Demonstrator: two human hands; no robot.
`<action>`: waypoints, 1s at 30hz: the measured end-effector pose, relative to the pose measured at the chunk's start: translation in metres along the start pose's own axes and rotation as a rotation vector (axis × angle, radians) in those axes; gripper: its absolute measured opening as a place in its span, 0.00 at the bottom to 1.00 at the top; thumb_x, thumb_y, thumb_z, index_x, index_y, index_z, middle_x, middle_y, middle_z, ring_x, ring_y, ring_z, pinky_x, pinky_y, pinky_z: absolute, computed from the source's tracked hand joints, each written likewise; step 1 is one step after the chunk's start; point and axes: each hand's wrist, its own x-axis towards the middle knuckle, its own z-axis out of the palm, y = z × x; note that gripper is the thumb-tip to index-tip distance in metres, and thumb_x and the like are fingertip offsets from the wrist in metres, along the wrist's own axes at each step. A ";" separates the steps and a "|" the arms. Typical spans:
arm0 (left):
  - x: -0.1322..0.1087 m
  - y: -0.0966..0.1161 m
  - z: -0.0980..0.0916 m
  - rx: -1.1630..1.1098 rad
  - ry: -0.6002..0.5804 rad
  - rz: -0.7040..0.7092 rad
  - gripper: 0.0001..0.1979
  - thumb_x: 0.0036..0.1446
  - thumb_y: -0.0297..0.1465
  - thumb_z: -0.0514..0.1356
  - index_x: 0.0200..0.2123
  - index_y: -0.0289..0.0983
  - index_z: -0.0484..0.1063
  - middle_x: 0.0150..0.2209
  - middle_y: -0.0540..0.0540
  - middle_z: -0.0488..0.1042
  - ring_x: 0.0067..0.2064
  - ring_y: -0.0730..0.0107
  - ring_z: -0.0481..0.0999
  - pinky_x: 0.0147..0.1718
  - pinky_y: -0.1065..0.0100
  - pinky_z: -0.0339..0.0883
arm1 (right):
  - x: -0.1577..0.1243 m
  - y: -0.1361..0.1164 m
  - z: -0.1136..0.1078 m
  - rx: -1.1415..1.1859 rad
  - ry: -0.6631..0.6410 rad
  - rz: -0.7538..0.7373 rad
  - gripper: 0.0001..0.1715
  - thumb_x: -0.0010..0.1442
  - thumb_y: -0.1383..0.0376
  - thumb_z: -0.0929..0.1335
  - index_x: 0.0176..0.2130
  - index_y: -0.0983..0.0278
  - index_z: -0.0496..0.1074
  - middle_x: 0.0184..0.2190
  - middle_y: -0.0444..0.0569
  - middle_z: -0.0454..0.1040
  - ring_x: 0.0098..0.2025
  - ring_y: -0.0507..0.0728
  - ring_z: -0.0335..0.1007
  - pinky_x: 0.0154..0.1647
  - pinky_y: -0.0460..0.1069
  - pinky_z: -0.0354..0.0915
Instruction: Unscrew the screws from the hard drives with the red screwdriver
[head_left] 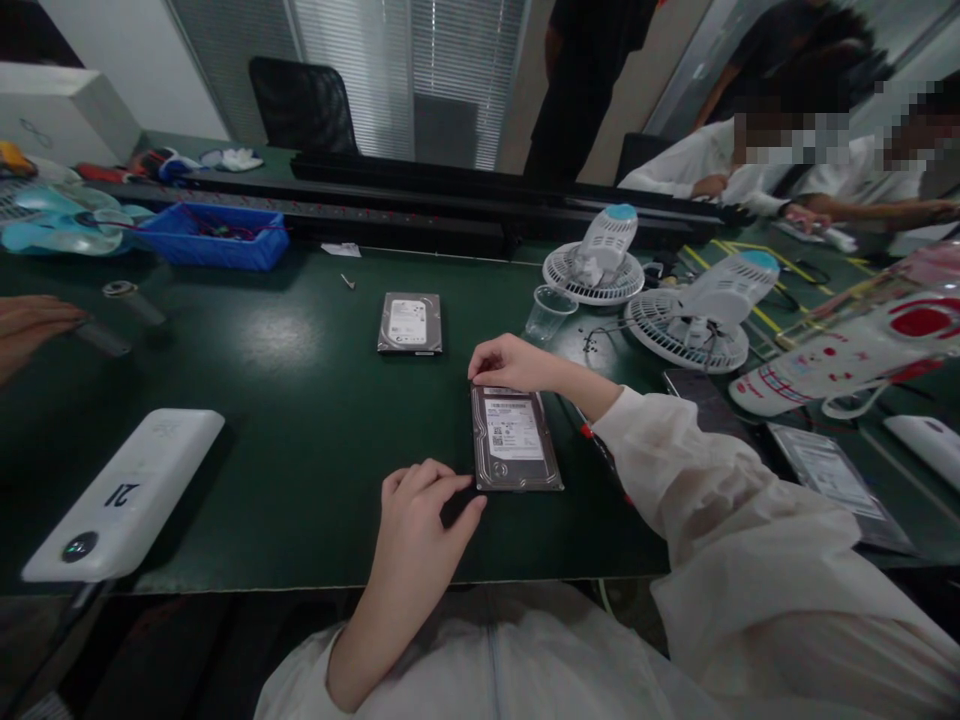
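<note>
A hard drive (517, 440) with a white label lies in front of me on the green table. My right hand (511, 362) is closed in a pinch at its far left corner, the fingers curled. At the near left corner, the thumb and forefinger of my left hand (427, 505) come together on the drive's edge. Its other fingers are bent and partly hidden. Farther off lies a second hard drive (409, 323), label up, with neither hand on it. Tools with red parts (600, 445) are partly covered by my right sleeve.
A white power bank (127, 495) lies left, near another person's hand (34, 325) and metal cylinders (135, 300). A blue bin (217, 237) stands behind. To the right are a plastic cup (551, 312), fan parts (686, 330), a large bottle (847, 355) and another drive (829, 470).
</note>
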 end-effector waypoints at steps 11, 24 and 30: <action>0.000 0.000 -0.001 0.010 0.007 0.021 0.06 0.63 0.27 0.70 0.43 0.41 0.85 0.39 0.49 0.80 0.44 0.59 0.81 0.52 0.51 0.66 | 0.002 0.004 0.002 0.055 -0.004 -0.013 0.03 0.56 0.68 0.74 0.33 0.67 0.79 0.28 0.43 0.79 0.31 0.50 0.73 0.38 0.48 0.68; 0.000 0.001 -0.001 0.009 0.000 0.020 0.06 0.63 0.27 0.70 0.44 0.40 0.85 0.39 0.50 0.80 0.44 0.60 0.81 0.52 0.51 0.66 | 0.003 0.012 0.003 0.106 0.002 -0.036 0.05 0.55 0.66 0.75 0.33 0.66 0.80 0.31 0.44 0.79 0.34 0.51 0.75 0.40 0.50 0.69; 0.000 0.001 -0.002 0.005 0.001 0.009 0.07 0.63 0.26 0.70 0.44 0.40 0.85 0.39 0.50 0.81 0.44 0.60 0.81 0.53 0.50 0.66 | 0.004 0.012 0.002 0.137 -0.005 -0.003 0.07 0.52 0.65 0.76 0.32 0.67 0.80 0.28 0.43 0.79 0.31 0.51 0.73 0.38 0.49 0.68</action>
